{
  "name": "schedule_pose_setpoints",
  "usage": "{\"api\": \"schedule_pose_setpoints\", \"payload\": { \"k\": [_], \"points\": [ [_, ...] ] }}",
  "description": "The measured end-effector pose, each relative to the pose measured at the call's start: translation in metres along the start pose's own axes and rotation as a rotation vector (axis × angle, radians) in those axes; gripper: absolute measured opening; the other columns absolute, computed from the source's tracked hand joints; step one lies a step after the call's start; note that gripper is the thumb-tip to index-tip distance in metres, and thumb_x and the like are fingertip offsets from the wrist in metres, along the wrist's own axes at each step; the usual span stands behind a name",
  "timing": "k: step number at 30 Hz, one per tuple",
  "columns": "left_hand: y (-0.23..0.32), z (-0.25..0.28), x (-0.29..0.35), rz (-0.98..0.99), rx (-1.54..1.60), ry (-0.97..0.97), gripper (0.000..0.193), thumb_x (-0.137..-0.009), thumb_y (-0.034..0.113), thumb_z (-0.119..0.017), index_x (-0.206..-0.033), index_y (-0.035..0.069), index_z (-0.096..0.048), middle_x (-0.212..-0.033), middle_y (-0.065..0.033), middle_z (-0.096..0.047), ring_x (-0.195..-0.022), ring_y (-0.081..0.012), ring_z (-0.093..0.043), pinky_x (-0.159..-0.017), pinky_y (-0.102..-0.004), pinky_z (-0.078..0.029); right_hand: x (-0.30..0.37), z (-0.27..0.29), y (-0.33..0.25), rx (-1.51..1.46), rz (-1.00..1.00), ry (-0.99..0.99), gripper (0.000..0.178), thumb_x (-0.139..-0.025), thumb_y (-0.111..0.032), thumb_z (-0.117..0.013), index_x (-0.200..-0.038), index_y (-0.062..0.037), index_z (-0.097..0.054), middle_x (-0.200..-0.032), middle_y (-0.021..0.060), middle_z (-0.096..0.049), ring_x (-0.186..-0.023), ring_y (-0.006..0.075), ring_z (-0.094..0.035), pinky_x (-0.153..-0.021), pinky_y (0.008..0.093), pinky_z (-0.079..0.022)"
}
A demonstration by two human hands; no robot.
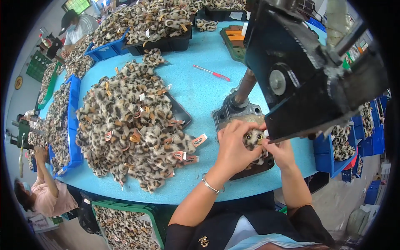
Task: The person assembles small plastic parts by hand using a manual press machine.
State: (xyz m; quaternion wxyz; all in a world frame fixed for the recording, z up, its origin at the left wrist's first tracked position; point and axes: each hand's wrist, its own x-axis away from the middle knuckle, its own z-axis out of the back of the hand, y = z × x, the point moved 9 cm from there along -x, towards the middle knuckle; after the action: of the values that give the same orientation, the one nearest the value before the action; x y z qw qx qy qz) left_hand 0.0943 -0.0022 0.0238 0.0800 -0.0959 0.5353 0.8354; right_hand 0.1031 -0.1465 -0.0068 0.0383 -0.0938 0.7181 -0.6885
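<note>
Under the black press head (308,62), both my hands hold a small spotted plush toy (251,143) with round yellow eyes. My left hand (237,143), its wrist circled by a silver bangle, curls round the toy from the left. My right hand (281,152) pinches at the toy's right side, close below the press head. What the right fingertips grip there is partly hidden. Beneath the toy lies the metal base (223,121) of the press. To the left rises a large heap of spotted plush pieces (129,125), several with paper tags.
A red-and-white pen (211,73) lies on the blue table (187,54). Behind stand a black bin (162,45) and a green-and-orange tray (233,39). A blue bin (74,121) flanks the heap; another blue bin (329,154) is at right. Two people work at left.
</note>
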Motion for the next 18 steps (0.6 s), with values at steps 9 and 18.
{"api": "schedule_pose_setpoints", "payload": {
  "k": [9, 18],
  "points": [
    [-0.021, 0.028, 0.017, 0.136, -0.314, -0.115, 0.047, -0.072, 0.037, -0.077, -0.104, 0.006, -0.063, -0.087, -0.0022, -0.054, -0.090, -0.0175, -0.050, -0.082, -0.0332, -0.032, 0.004, -0.003, -0.006, 0.157, 0.099, -0.049, 0.028, -0.082, 0.000, -0.064, -0.108, -0.0009, -0.053, -0.092, 0.0048, -0.060, -0.077, 0.0086, -0.058, -0.066, 0.0220, -0.048],
    [-0.041, 0.003, 0.023, 0.418, 0.461, -0.034, 0.017, -0.088, 0.017, -0.065, -0.089, 0.002, -0.058, -0.079, 0.0004, -0.053, -0.071, -0.0064, -0.052, -0.063, -0.0204, -0.041, 0.006, -0.003, -0.020, 0.230, 0.241, 0.018, 0.028, -0.076, -0.008, -0.073, -0.095, -0.0010, -0.053, -0.081, 0.0021, -0.052, -0.066, 0.0070, -0.052, -0.055, 0.0210, -0.044]
  ]
}}
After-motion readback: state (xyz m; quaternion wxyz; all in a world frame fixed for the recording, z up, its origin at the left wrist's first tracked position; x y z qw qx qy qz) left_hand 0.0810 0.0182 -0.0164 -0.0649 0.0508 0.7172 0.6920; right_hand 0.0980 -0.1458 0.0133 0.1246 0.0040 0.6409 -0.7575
